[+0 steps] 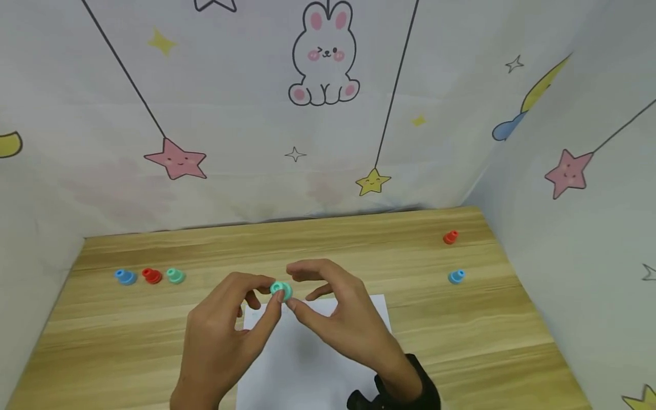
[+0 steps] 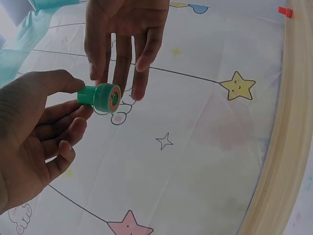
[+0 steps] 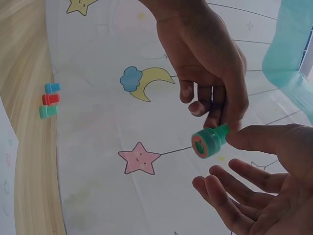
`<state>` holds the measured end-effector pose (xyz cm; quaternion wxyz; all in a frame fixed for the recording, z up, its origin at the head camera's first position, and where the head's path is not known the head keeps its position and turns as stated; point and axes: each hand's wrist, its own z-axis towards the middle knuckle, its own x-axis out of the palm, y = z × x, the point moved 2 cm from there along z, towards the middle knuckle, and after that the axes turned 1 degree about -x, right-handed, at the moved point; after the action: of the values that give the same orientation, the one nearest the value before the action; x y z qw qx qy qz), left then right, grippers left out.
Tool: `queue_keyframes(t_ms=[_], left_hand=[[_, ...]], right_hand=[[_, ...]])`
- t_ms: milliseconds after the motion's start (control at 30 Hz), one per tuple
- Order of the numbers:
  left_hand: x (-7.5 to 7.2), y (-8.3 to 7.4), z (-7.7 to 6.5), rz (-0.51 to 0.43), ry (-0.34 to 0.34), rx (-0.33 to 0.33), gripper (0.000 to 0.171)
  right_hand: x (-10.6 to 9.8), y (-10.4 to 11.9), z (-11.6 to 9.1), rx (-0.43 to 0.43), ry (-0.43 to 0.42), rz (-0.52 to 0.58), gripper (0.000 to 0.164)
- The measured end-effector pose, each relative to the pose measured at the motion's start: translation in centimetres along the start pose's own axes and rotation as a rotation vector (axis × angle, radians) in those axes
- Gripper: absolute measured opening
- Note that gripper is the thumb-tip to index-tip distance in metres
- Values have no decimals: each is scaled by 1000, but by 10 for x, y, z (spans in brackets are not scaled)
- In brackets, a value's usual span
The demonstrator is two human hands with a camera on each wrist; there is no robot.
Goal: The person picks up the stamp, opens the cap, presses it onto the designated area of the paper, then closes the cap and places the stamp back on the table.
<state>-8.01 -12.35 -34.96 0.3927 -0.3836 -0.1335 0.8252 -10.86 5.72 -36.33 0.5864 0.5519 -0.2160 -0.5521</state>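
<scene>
My left hand (image 1: 228,327) pinches a small green stamp (image 1: 281,291) by its narrow handle, between thumb and fingertips. It is held up over the near side of the table. Seen in the left wrist view, the green stamp (image 2: 102,98) has its round face uncovered, with an orange rim and a green middle. Beside it, my right hand (image 1: 348,319) has its fingers spread and loosely bent, its thumb tip right at the stamp. In the right wrist view, the right hand (image 3: 274,181) holds nothing in its palm. A white sheet of paper (image 1: 307,353) lies below both hands.
At the table's left stand a blue stamp (image 1: 125,277), a red stamp (image 1: 151,276) and another green stamp (image 1: 175,276) in a row. Another red stamp (image 1: 450,237) and blue stamp (image 1: 456,277) are at the right. A printed cloth (image 1: 246,125) borders the wooden table (image 1: 487,341).
</scene>
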Motion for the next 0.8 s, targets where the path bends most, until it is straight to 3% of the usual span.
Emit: queue_keyframes(t_ms=[200,533,667,800], left_hand=[[-16,35,-14,152,44,-124,20],[-60,133,-56,321,-10,-310,21],[-79,171,-69,411,-2,-478,20],[-95,205,-79,507,67,-669,24]], right_hand=[[-4,-1,2,4,-34,-16,42],[-4,-3,3,11,-33,-7,41],[-4,-5,4,12,-36,-12,41],[-4,-7,4,18,-29,-17,41]])
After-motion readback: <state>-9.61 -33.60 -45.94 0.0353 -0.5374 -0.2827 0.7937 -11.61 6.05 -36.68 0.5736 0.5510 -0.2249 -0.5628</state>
